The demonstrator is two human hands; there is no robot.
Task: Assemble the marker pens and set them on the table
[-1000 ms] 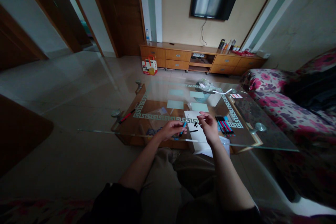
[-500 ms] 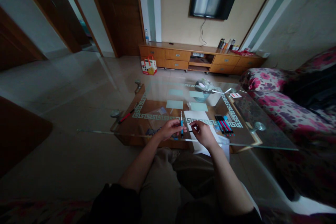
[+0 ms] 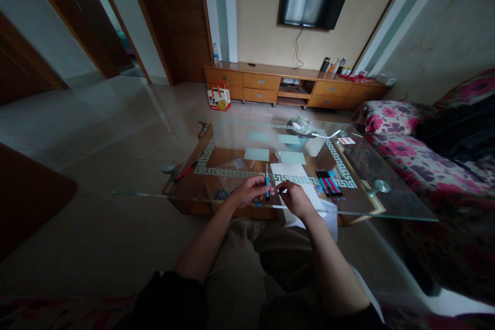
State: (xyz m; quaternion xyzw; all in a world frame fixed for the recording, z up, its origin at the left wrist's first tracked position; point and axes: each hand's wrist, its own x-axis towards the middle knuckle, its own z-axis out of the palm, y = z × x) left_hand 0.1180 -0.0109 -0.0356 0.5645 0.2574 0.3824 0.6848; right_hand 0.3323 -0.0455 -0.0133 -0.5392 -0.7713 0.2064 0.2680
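Head view: our left hand (image 3: 248, 192) pinches a slim blue pen (image 3: 266, 186) upright at its lower barrel, fingers closed round it, just above the near edge of the glass table (image 3: 371, 203); our right hand (image 3: 294, 198) meets it, fingertips closed on a small dark piece too small to identify. We judge the pen light, stiff and smooth — best held at mid-barrel. Under the hands lies a white sheet (image 3: 288, 170), a row of pens (image 3: 329, 184) just beside it — beyond, a tiled floor, TV cabinet (image 3: 294, 85) and floral sofa (image 3: 390, 134).

no readable text, bag (image 3: 218, 98) print too small
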